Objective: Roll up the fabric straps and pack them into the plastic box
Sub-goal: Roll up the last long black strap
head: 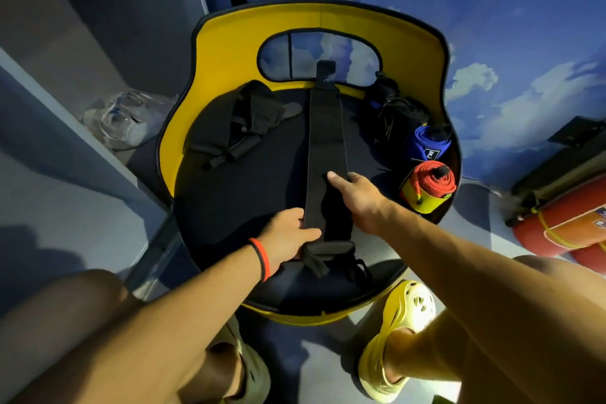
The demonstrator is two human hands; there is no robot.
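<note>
- two yellow clogs (398, 334) sit nearest us, on the floor by the yellow chair (229, 43).
- one black strap (324, 141) lies flat along the dark seat, front to back.
- our left hand (288, 236) grips its near end.
- our right hand (352, 193) lays a thumb mid-strap; we cannot tell whether the fingers grip.
- two coloured rolls, a blue roll (429, 144) and a red roll (433, 180), stand at the seat's right edge.
- one loose black heap (242, 115) lies back left.
</note>
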